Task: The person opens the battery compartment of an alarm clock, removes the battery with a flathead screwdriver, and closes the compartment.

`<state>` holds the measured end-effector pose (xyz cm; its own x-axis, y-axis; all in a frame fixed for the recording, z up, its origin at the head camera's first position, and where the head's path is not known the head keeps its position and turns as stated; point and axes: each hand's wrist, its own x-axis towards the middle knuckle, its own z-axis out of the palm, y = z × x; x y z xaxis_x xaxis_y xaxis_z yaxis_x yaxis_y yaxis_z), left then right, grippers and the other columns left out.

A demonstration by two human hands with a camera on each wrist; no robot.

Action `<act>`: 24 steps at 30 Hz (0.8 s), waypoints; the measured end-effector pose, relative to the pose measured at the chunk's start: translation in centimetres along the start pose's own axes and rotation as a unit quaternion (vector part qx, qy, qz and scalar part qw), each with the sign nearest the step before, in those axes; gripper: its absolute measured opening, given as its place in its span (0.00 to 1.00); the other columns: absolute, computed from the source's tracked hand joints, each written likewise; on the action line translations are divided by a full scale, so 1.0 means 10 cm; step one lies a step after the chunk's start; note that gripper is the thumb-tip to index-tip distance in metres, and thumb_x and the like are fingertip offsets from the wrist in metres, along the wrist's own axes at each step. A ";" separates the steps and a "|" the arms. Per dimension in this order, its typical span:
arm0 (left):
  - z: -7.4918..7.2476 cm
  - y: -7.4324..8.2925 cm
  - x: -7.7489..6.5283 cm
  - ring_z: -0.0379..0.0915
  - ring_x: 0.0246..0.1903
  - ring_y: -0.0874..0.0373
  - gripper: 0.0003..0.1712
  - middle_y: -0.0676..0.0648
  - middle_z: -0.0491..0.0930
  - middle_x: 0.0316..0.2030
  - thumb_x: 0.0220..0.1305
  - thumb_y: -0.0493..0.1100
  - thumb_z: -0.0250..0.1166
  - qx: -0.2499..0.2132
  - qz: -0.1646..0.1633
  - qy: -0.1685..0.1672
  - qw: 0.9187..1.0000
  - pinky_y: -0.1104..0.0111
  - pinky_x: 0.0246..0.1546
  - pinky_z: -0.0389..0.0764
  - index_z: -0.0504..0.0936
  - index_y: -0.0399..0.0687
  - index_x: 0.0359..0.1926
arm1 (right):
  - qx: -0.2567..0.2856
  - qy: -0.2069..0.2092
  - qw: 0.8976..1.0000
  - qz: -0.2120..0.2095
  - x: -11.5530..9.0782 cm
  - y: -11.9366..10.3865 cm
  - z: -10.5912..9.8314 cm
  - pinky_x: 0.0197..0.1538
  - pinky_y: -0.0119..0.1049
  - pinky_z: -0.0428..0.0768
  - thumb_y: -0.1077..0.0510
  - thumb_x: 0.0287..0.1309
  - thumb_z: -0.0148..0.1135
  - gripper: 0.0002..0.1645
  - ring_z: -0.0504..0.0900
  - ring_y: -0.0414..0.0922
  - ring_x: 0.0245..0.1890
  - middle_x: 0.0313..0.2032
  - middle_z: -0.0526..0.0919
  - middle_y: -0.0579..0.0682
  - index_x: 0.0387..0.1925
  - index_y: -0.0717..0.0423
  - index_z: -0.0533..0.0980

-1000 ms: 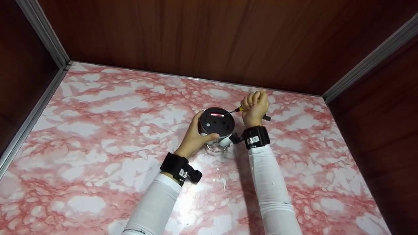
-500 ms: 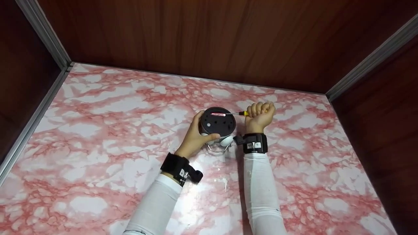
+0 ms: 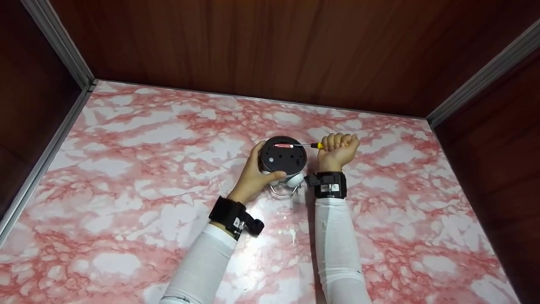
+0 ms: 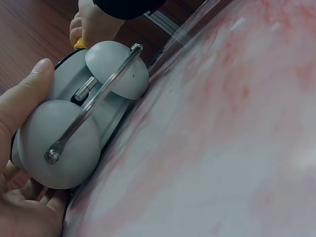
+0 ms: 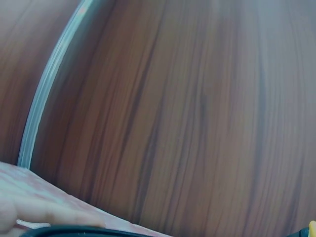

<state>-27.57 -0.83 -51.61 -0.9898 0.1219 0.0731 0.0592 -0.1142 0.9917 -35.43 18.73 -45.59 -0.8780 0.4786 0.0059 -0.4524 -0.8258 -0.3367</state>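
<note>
A twin-bell alarm clock (image 3: pixel 291 166) lies with its black back turned up, and a red-and-white battery (image 3: pixel 282 145) shows in a slot there. My left hand (image 3: pixel 252 179) grips the clock's side, thumb along the near edge. In the left wrist view the pale bells (image 4: pixel 64 143) and the metal carrying handle are seen close up. My right hand (image 3: pixel 337 152) curls round a screwdriver (image 3: pixel 319 145) with a yellow-and-black handle. Its thin shaft reaches left to the battery's right end; whether the tip touches is too small to tell. The right wrist view catches only the yellow handle's edge (image 5: pixel 312 230).
The table (image 3: pixel 139 211) has a red-and-white marbled top. A dark wood panel (image 3: pixel 253 50) stands along its back edge, with further panels at left and right, joined by metal corner strips.
The right hand has shifted right and towards the body, bringing the screwdriver from slanted to nearly level beside the battery. The left hand and clock stay almost in place.
</note>
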 end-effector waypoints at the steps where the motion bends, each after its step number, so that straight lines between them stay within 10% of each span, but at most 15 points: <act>1: 0.00 0.00 0.00 0.62 0.70 0.46 0.61 0.42 0.61 0.73 0.50 0.37 0.81 0.005 0.001 0.001 1.000 0.57 0.72 0.60 0.53 0.49 0.78 | 0.002 0.003 1.000 -0.001 0.00 0.00 0.00 0.12 0.28 0.49 0.54 0.79 0.32 0.37 0.54 0.36 0.04 0.04 0.57 0.42 0.07 0.50 0.56; 24: 0.01 -0.01 0.01 0.60 0.71 0.48 0.62 0.42 0.58 0.74 0.50 0.40 0.82 0.033 -0.002 0.005 0.999 0.57 0.73 0.57 0.52 0.49 0.78 | 0.036 0.010 0.999 0.001 -0.04 -0.03 0.10 0.13 0.27 0.48 0.58 0.76 0.34 0.34 0.54 0.36 0.04 0.05 0.57 0.42 0.07 0.51 0.56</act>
<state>-27.71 -0.73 -51.74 -0.9913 0.1131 0.0681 0.0630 -0.0485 0.9968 -35.09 18.54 -44.53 -0.8759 0.4823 -0.0142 -0.4614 -0.8458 -0.2678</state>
